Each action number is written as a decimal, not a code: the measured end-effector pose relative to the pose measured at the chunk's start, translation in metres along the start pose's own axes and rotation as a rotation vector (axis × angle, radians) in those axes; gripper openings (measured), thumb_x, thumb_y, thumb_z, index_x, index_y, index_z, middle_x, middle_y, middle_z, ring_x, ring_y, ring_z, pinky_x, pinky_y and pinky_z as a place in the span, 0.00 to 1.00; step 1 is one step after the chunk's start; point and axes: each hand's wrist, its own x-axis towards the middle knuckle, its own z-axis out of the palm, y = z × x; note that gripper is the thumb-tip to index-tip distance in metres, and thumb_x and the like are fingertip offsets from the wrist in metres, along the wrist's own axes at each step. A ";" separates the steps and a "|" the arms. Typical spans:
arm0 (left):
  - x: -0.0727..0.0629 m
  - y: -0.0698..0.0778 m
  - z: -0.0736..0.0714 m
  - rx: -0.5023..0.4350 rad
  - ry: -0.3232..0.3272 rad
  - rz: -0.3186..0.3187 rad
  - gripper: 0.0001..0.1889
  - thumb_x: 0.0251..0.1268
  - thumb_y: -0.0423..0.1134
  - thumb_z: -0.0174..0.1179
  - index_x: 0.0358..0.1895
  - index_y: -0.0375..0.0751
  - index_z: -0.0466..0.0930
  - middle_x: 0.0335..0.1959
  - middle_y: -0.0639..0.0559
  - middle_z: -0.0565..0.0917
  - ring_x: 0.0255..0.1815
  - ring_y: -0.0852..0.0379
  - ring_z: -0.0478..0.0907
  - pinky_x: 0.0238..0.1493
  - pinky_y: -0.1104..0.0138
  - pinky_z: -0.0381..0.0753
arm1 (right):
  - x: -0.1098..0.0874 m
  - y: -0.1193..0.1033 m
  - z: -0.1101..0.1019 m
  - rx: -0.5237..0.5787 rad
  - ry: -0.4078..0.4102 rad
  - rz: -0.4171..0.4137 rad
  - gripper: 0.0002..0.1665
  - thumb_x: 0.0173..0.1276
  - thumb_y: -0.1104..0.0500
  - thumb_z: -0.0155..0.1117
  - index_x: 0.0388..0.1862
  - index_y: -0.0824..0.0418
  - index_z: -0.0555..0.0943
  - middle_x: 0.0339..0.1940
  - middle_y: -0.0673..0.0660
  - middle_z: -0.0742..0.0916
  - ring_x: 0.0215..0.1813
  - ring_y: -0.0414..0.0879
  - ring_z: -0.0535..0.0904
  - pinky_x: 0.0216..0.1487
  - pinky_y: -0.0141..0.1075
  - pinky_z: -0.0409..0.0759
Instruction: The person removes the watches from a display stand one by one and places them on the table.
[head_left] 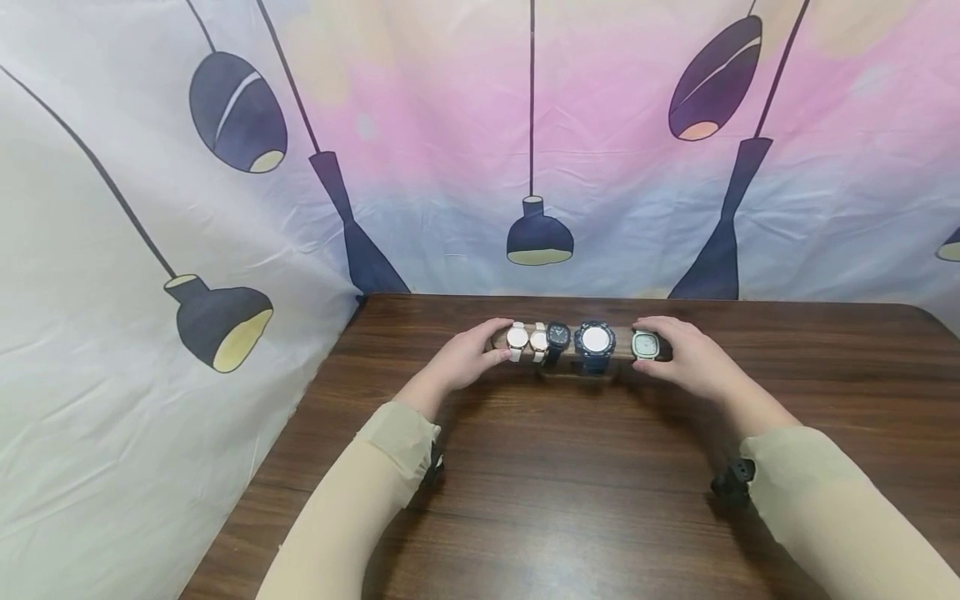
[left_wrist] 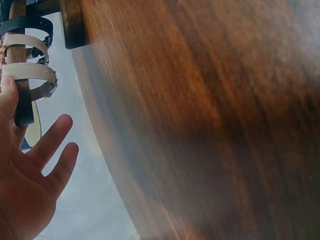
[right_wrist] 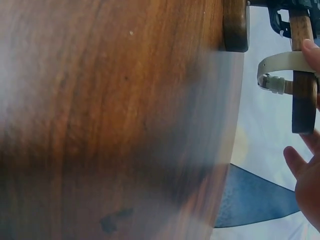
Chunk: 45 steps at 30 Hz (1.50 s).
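Note:
A wooden watch stand [head_left: 566, 374] with a horizontal bar stands near the table's far edge. From left to right its bar carries a white-strapped watch [head_left: 517, 337], a second white-strapped watch [head_left: 539, 342], a black square watch [head_left: 557, 335], a big dark blue watch [head_left: 596, 339] and a pale green watch [head_left: 645, 345]. My left hand [head_left: 468, 356] grips the bar's left end, thumb beside the outer white strap [left_wrist: 31, 71]; two fingers are spread away. My right hand [head_left: 693, 360] grips the right end around the pale green watch, its thumb on the bar [right_wrist: 304, 107]. Fingertips behind the bar are hidden.
The brown wooden table [head_left: 525, 500] stretches in front of the stand. Behind it hangs a cloth backdrop [head_left: 450, 125] printed with lamps, and more cloth covers the left side. Dark bands with wrist cameras [head_left: 733, 482] sit at both sleeve cuffs.

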 end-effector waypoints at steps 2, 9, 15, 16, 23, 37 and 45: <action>0.000 0.000 0.000 0.005 -0.002 0.001 0.29 0.66 0.51 0.55 0.70 0.54 0.62 0.64 0.50 0.71 0.63 0.52 0.68 0.60 0.55 0.66 | 0.000 0.000 -0.001 -0.005 -0.005 0.005 0.34 0.59 0.52 0.70 0.61 0.64 0.72 0.60 0.65 0.74 0.61 0.62 0.66 0.57 0.57 0.64; 0.000 -0.001 -0.001 0.021 -0.007 -0.005 0.29 0.66 0.52 0.55 0.70 0.55 0.62 0.64 0.50 0.71 0.62 0.51 0.68 0.60 0.55 0.66 | 0.002 0.000 -0.002 -0.011 -0.003 -0.027 0.33 0.57 0.55 0.71 0.59 0.65 0.73 0.58 0.66 0.76 0.58 0.62 0.69 0.55 0.56 0.66; 0.001 0.000 -0.002 0.035 -0.006 0.003 0.29 0.66 0.52 0.55 0.69 0.55 0.62 0.62 0.50 0.72 0.61 0.51 0.69 0.59 0.55 0.67 | 0.003 0.004 0.000 -0.007 0.018 -0.076 0.31 0.55 0.57 0.73 0.56 0.64 0.74 0.56 0.64 0.77 0.57 0.61 0.69 0.55 0.56 0.64; 0.001 0.001 -0.002 0.037 -0.006 0.005 0.29 0.66 0.52 0.55 0.69 0.55 0.62 0.62 0.50 0.73 0.61 0.51 0.70 0.59 0.55 0.67 | 0.003 0.005 -0.001 -0.003 0.014 -0.073 0.31 0.56 0.57 0.72 0.57 0.64 0.74 0.57 0.64 0.76 0.58 0.62 0.68 0.56 0.56 0.63; 0.001 0.002 -0.003 0.034 -0.006 0.002 0.29 0.66 0.52 0.55 0.69 0.55 0.62 0.62 0.50 0.72 0.61 0.51 0.70 0.59 0.56 0.67 | 0.005 0.003 -0.002 0.042 -0.070 0.037 0.37 0.59 0.55 0.69 0.64 0.63 0.67 0.60 0.64 0.74 0.55 0.58 0.73 0.52 0.53 0.70; 0.000 0.001 -0.002 0.042 -0.001 0.005 0.29 0.66 0.52 0.55 0.69 0.55 0.63 0.61 0.50 0.73 0.60 0.52 0.70 0.58 0.56 0.68 | 0.007 0.004 -0.001 0.048 -0.070 0.038 0.35 0.56 0.56 0.71 0.60 0.65 0.70 0.57 0.64 0.76 0.54 0.56 0.73 0.51 0.51 0.71; 0.004 0.000 -0.002 0.048 -0.002 0.013 0.29 0.65 0.51 0.56 0.68 0.54 0.63 0.59 0.50 0.75 0.55 0.53 0.73 0.56 0.57 0.70 | 0.007 0.007 -0.001 0.026 -0.039 0.004 0.34 0.54 0.56 0.72 0.57 0.66 0.71 0.55 0.63 0.76 0.53 0.56 0.74 0.50 0.51 0.71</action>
